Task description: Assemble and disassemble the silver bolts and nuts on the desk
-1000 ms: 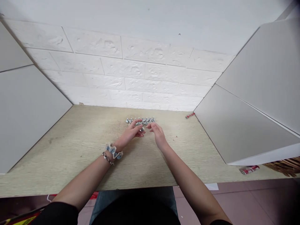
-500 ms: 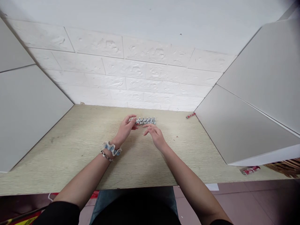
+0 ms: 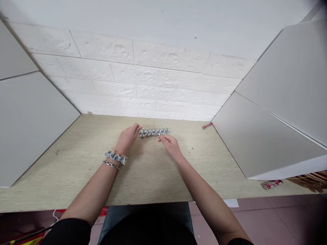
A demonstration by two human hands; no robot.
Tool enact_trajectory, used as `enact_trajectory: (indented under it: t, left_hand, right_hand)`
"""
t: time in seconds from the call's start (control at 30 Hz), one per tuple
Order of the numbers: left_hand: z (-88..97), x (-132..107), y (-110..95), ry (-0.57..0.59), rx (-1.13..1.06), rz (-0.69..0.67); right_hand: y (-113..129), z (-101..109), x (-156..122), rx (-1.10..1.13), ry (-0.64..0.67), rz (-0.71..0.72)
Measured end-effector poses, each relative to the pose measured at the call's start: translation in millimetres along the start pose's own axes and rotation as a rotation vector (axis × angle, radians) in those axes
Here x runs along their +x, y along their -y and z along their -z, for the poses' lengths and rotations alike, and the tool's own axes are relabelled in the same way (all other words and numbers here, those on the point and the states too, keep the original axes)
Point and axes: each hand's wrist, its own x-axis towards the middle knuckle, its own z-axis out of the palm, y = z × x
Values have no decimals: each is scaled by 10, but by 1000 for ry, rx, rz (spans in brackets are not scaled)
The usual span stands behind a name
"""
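Observation:
A short row of several small silver screws (image 3: 154, 131) stands head-down on the light wooden table (image 3: 76, 160), near the back wall. My left hand (image 3: 127, 137), with a blue scrunchie and a chain bracelet on the wrist, lies at the row's left end. Its fingers are curled downward with the tips beside the leftmost screw, and what they hold, if anything, is hidden. My right hand (image 3: 170, 143) hovers palm-down just in front of the row's right half, fingers loosely stretched and nothing in them.
White panels (image 3: 30, 119) wall the table on the left and on the right (image 3: 260, 139). A white brick-pattern wall closes the back. A small red stick (image 3: 207, 125) lies at the back right corner. Another red item (image 3: 272, 184) lies beyond the right panel's front edge.
My left hand has moved left from the middle of the row to its left end, uncovering more screws. My right hand has stayed almost in place, its fingers lowering slightly.

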Motion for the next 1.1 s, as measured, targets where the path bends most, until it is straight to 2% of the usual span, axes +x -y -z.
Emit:
enact_trajectory:
  t: [0.07,0.13,0.33,0.57,0.73,0.8,0.9,0.97,1.03,1.07,1.1]
  left_hand:
    - [1,11,45,-30,94,-95]
    - [-15,27,91,-27,147,-127]
    - [-65,71,224,149,271,-61]
    - [-26,62,163,215,342,-20]
    - [85,36,52,156,428,70]
    - [179,-13,-88,97,449,97]
    - [388,-210,-491,25,368,19]
    - [572,-449,-845,144,153,-129]
    - [775,-762,-1171,361,-154,-361]
    - [875,-935,-1293,488,-320,-474]
    - [965,-1111,-1376,560,-445,-570]
  right_hand:
    - [-3,9,5,-8,-2,-12]
    - [-6,13,8,-8,-1,-18]
    - [-38,9,25,1,-1,-28]
    - [-39,22,38,19,-27,-42]
    - [76,154,40,99,-132,24]
    - [128,244,51,128,-222,69]
    - [182,365,67,174,-336,116]
    - [202,409,66,188,-358,125]
    - [213,415,49,180,-346,133]
    - [215,407,36,168,-334,141]
    - [215,393,22,151,-319,149]
